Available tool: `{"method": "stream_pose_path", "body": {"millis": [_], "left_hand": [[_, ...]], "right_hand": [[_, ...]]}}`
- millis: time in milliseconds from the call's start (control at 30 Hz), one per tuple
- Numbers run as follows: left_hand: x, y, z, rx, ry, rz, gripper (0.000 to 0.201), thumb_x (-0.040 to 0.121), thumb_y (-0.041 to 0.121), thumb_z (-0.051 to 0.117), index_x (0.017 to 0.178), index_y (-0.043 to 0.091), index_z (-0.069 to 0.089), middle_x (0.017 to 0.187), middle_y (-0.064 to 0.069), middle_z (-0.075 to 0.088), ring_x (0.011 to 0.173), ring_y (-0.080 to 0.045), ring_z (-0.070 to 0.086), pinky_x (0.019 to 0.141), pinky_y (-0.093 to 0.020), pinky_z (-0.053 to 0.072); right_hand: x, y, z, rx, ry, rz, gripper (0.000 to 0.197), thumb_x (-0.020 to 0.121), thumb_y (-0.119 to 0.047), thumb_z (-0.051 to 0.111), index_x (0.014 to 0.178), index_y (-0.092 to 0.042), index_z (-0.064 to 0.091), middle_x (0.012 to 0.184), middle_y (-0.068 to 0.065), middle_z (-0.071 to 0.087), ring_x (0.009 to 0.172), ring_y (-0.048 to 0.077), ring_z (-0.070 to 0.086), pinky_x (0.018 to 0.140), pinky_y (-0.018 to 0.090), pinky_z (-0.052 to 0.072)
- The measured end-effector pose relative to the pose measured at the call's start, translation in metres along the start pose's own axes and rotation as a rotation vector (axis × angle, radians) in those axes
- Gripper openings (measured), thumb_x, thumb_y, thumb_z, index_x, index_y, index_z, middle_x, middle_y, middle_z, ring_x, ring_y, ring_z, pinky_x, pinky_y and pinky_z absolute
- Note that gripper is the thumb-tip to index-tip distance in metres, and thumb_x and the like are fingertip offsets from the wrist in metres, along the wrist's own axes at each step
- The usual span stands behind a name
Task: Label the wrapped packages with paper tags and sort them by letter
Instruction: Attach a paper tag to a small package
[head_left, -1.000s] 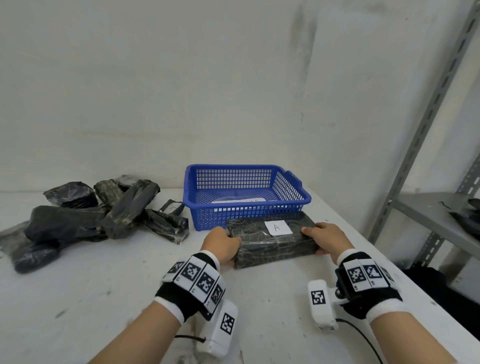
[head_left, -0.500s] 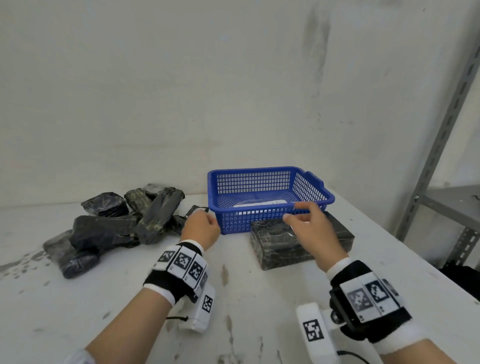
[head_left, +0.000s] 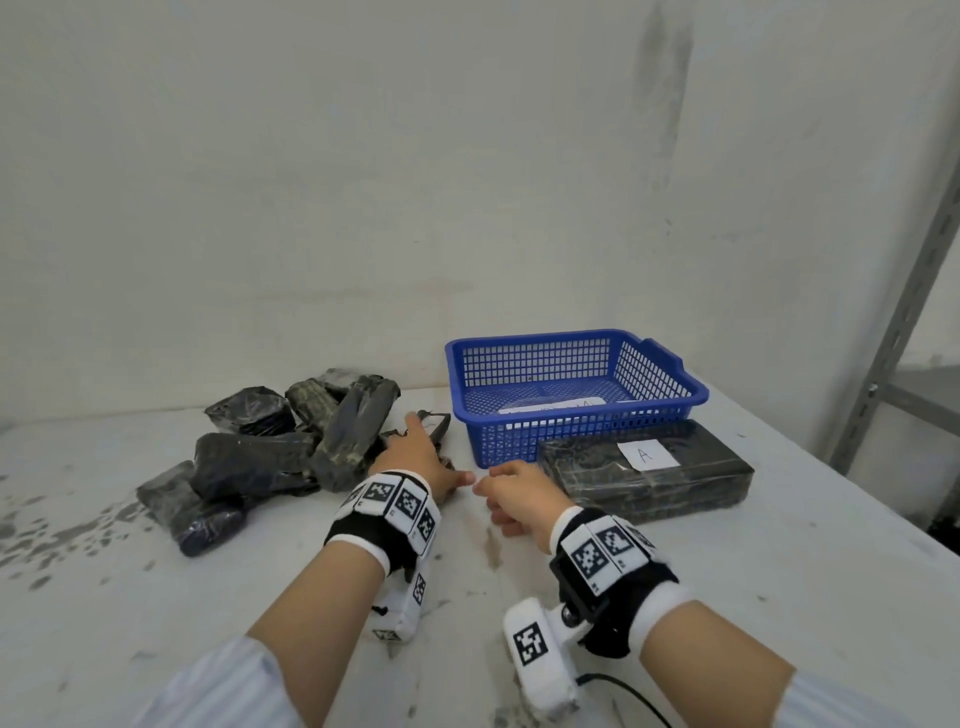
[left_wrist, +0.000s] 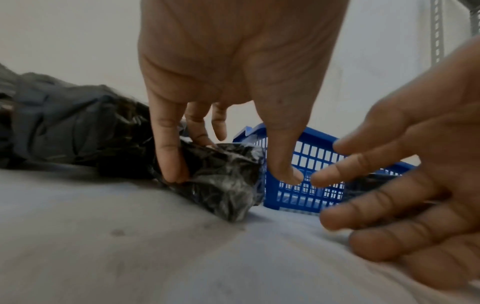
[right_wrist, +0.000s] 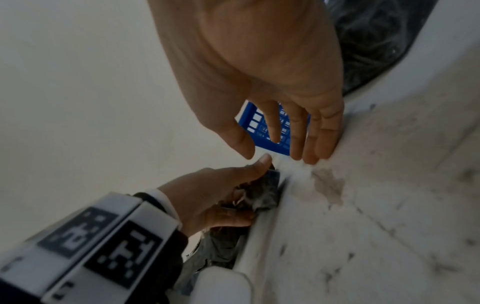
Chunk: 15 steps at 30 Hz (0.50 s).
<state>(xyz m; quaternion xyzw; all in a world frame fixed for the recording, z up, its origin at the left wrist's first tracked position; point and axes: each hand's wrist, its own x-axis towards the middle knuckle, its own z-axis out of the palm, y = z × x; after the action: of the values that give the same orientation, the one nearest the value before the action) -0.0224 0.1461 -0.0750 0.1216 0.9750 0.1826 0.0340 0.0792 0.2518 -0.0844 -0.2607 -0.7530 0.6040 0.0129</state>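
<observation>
**A:** Item one, the blue basket (head_left: 571, 415). Where does it stand?

**B:** On the white table (head_left: 779, 571), near the wall. A white sheet of paper (head_left: 553, 406) lies inside on its floor; what is written on it is too faint to read.

**A:** Item two, the labelled package?

**B:** One long dark package (head_left: 644, 480), lying flat just in front of the basket, towards its right end. A paper tag (head_left: 647, 454) marked "A" sits on its top face.

**A:** Item three, the unlabelled stock?

**B:** A heap of dark wrapped packages (head_left: 270, 457), left of the basket.

**A:** The hands?

**B:** Left hand (head_left: 415, 457), at the basket's front left corner, on a small wrapped package (left_wrist: 223, 179). Fingers bent down around it, little finger pressed to its side, thumb on the far side.

**A:** And the other?

**B:** Right hand (head_left: 519, 493), in front of the basket, just beside the left. Fingers loose and slightly curled, holding nothing.
</observation>
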Motion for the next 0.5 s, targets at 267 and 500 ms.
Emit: {"method": "stream_pose_path", "body": {"millis": [267,500], "left_hand": [[0.006,-0.017,-0.013,-0.209,-0.047,0.0,0.023,0.076,0.035,0.069,0.094,0.021,0.062,0.121,-0.01,0.056,0.101,-0.024,0.061,0.094,-0.035,0.052],[-0.032,-0.052,-0.071,-0.843,0.012,0.15,0.004,0.09,0.021,0.063,0.09,0.021,0.067,0.105,-0.005,0.065,0.099,-0.027,0.063,0.093,-0.046,0.052]], "right_hand": [[0.012,0.01,-0.002,0.003,-0.038,0.016,0.028,0.091,-0.02,0.067,0.114,-0.017,0.051,0.088,0.006,0.056,0.077,0.02,0.052,0.069,0.031,0.046],[-0.007,0.001,-0.011,0.053,-0.094,-0.04,0.029,0.096,-0.021,0.063,0.124,-0.016,0.053,0.107,0.007,0.061,0.083,0.02,0.06,0.069,0.03,0.052]]}}
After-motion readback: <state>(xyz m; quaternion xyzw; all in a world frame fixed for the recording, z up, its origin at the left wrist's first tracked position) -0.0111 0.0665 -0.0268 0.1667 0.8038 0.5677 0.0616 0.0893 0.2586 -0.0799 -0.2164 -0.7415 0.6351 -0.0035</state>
